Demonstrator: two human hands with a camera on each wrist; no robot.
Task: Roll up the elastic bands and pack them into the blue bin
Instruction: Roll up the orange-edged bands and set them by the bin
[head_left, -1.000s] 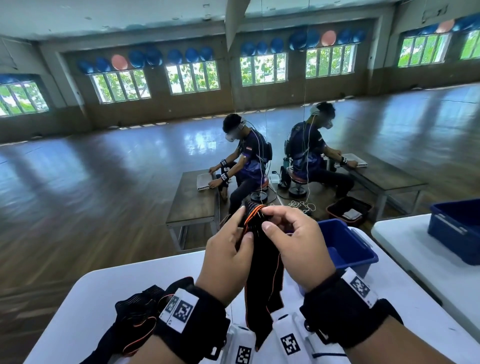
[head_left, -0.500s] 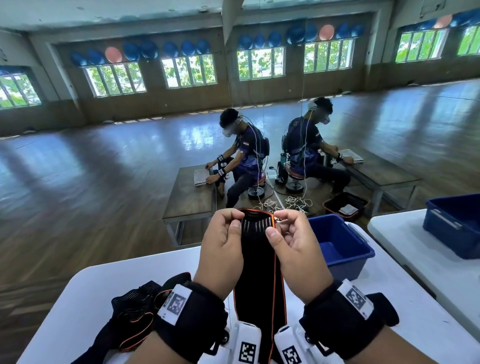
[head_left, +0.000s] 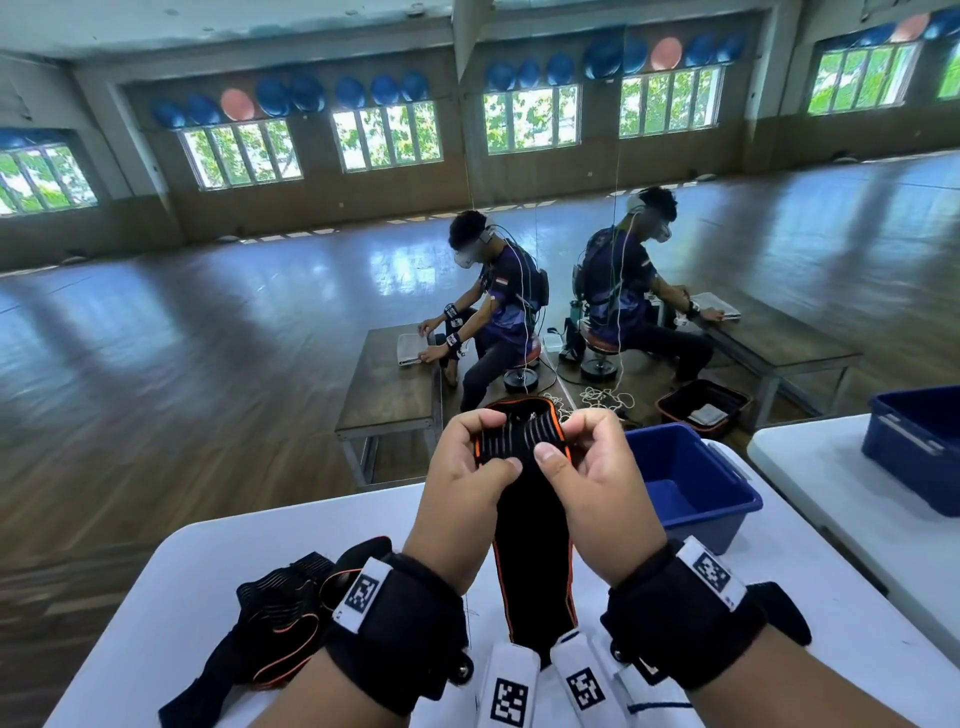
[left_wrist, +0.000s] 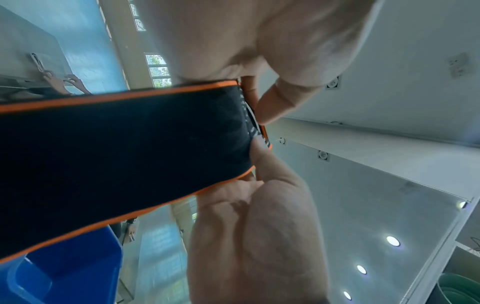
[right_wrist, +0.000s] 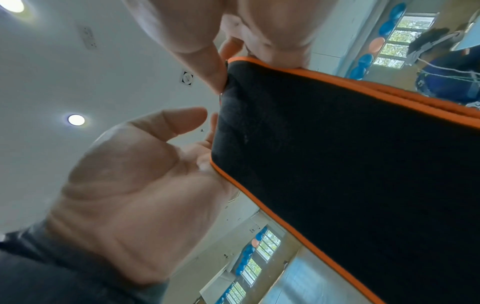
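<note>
A black elastic band with orange trim (head_left: 530, 519) hangs upright in front of me above the white table (head_left: 208, 561). Its top end (head_left: 519, 431) is folded over toward me. My left hand (head_left: 467, 467) pinches the fold's left side, thumb on the near face. My right hand (head_left: 582, 462) pinches its right side the same way. The band (left_wrist: 116, 154) fills the left wrist view, and the band (right_wrist: 350, 164) also fills the right wrist view. The blue bin (head_left: 691, 483) stands on the table just right of my hands; the part of its floor that shows is bare.
A heap of more black and orange bands (head_left: 280, 618) lies on the table by my left wrist. A second white table (head_left: 852, 499) to the right carries another blue bin (head_left: 914, 452). Beyond the table edge, a seated person (head_left: 498, 312) faces a wall mirror.
The band's top end, bunched between my fingers a second ago, is now spread flat and folded over toward me. Both hands stay at its top corners.
</note>
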